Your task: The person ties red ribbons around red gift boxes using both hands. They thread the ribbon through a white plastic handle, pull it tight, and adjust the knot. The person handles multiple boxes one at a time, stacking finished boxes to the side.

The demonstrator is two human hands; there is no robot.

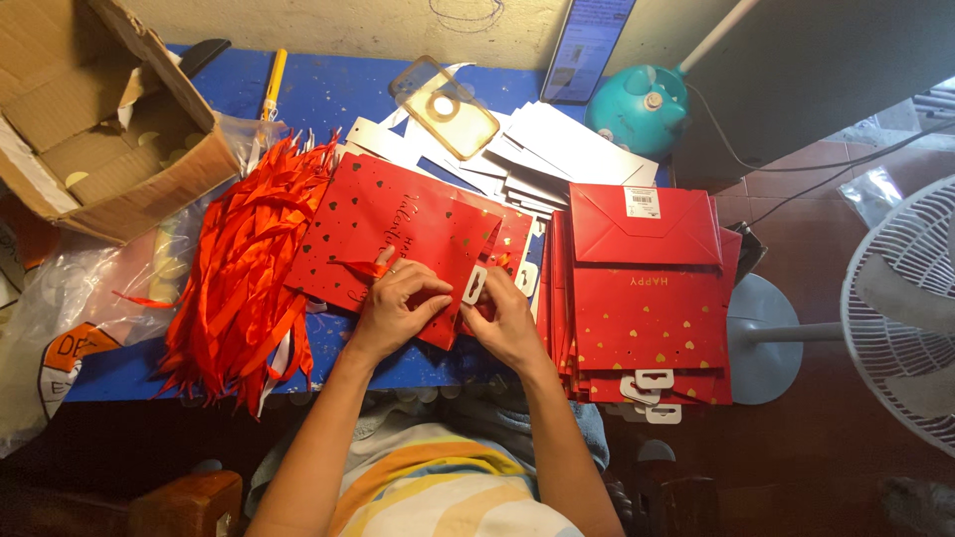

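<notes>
We observe the left hand [396, 303] pinching a red ribbon strand [360, 268] against a flat red paper gift bag with gold hearts [398, 234] on the blue table [328, 94]. The right hand [502, 320] grips the bag's lower edge, beside a stack of similar red bags [647, 298] and a heap of red ribbons [249, 268].

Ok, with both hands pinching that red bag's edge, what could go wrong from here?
The left hand and right hand grip the red bag at the blue table's front edge, so it could slide off. The ribbon pile already overhangs that edge and may snag a forearm. The stacked red bags nearby also overhang and could tip.
</notes>
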